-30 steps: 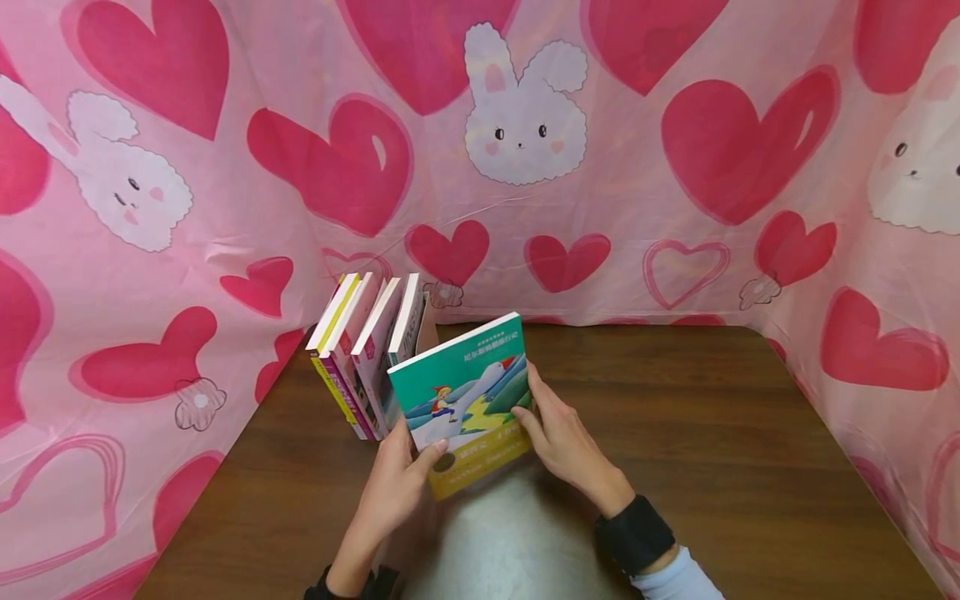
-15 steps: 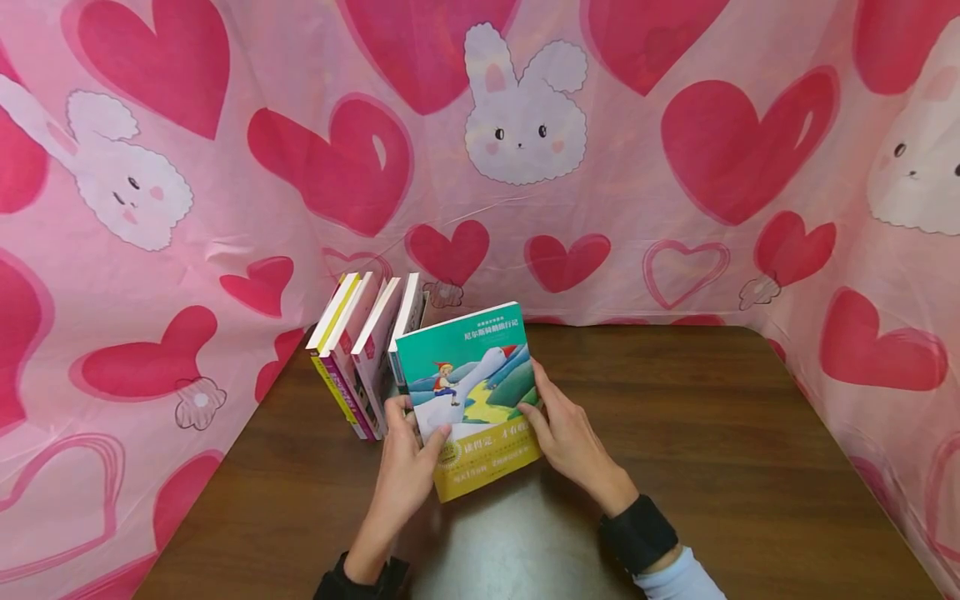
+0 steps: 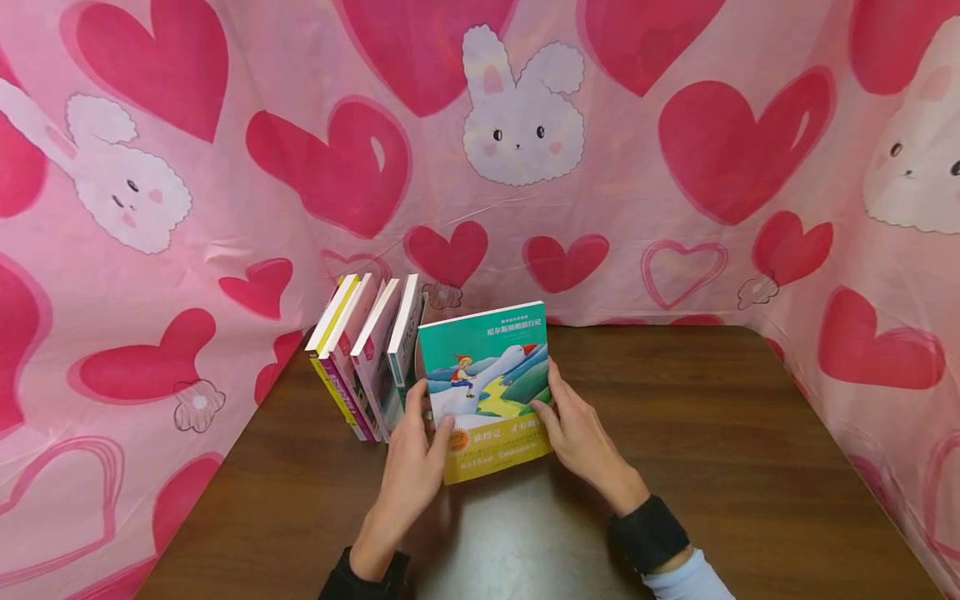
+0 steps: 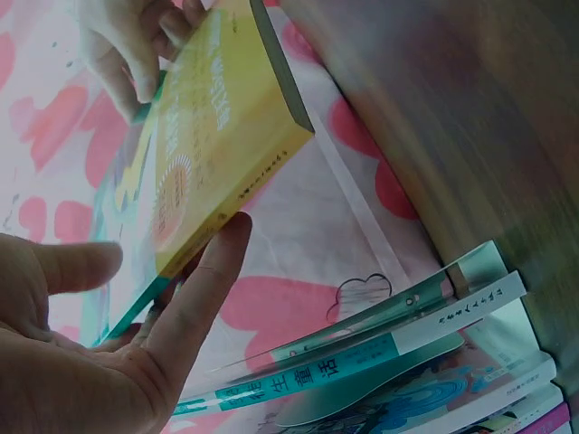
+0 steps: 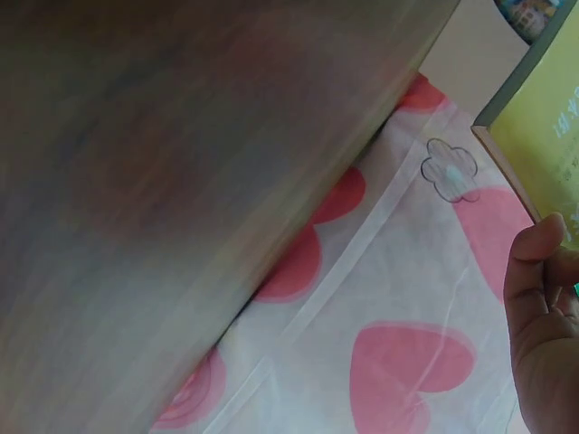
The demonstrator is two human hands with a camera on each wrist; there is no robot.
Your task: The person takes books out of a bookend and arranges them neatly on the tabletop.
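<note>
Both hands hold one paperback book (image 3: pixel 491 392) between them, its green cover with a goose and a yellow lower band facing up toward the head camera. The left hand (image 3: pixel 411 467) grips its left edge, thumb on the cover and fingers at the spine and behind. In the left wrist view the book's yellow band (image 4: pixel 213 117) and spine lie over the left fingers. The right hand (image 3: pixel 585 433) pinches the right edge, thumb on the front, other fingers partly hidden behind. The book is tilted, held above the table just right of a row of upright books (image 3: pixel 360 358).
The standing books, some with white and pink covers, lean slightly at the table's left back. One spine (image 4: pixel 308 375) with teal lettering shows in the left wrist view. A brown wooden table (image 3: pixel 712 450) extends right, bounded by a pink heart-and-rabbit cloth (image 3: pixel 630 275).
The book has moved right, away from the standing books, and turned more upright and square to the head camera. Both hands have moved along with it, keeping their hold.
</note>
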